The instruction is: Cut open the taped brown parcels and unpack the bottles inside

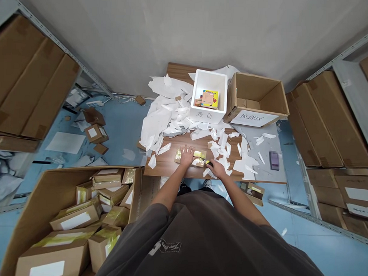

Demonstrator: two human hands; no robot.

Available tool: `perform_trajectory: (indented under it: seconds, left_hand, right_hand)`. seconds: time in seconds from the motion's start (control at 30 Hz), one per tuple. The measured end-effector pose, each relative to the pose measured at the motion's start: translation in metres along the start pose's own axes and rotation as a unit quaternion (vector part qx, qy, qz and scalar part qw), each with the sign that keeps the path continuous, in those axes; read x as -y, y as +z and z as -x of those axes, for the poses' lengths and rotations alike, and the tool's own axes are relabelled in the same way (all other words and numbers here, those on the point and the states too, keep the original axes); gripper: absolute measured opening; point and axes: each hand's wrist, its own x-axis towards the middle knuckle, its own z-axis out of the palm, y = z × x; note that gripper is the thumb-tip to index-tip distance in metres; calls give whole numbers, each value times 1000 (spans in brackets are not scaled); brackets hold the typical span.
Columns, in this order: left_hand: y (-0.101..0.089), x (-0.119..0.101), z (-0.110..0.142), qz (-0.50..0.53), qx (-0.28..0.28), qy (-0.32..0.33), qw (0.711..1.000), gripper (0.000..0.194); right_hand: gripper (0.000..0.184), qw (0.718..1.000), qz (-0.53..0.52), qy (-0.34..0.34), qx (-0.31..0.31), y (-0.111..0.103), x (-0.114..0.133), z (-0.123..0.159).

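A small flat package wrapped in yellow tape [198, 155] lies on the wooden table [167, 165] near its front edge. My left hand [187, 154] rests on it with fingers spread flat. My right hand [217, 168] is closed around a small dark and yellow tool [207, 162] whose tip touches the package's right end. Torn white paper scraps [223, 150] lie all around both hands.
A white foam box [208, 114] holding colourful items and an open cardboard box [257, 101] stand at the table's back. A purple object [274, 159] lies at the right. A big carton of taped parcels [79, 219] sits on the floor to my left. Shelves of cardboard boxes flank both sides.
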Motion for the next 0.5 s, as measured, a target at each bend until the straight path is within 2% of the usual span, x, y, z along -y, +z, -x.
perform_trajectory:
  seconds: [0.1, 0.23, 0.27, 0.33, 0.4, 0.43, 0.5]
  left_hand:
    - [2, 0, 3, 9, -9, -4, 1000, 83]
    - [10, 3, 6, 20, -32, 4, 999, 75]
    - [12, 4, 5, 22, -42, 7, 999, 73]
    - [16, 5, 2, 27, -61, 9, 998, 70]
    - [18, 6, -2, 36, -74, 6, 997, 69]
    - [17, 6, -4, 41, -77, 5, 996, 70]
    - [15, 6, -7, 48, -82, -2, 995, 72]
  right_hand:
    - [27, 999, 4, 27, -17, -4, -2, -5]
    - [33, 976, -36, 184, -114, -30, -51, -8]
    - [32, 974, -49, 177, -133, -37, -65, -8]
    - [27, 977, -70, 158, -122, -40, -84, -7]
    - [27, 973, -154, 133, -107, -26, -81, -7]
    - [31, 961, -226, 125, -101, -12, -72, -7]
    - [47, 918, -366, 122, -87, 22, -43, -9]
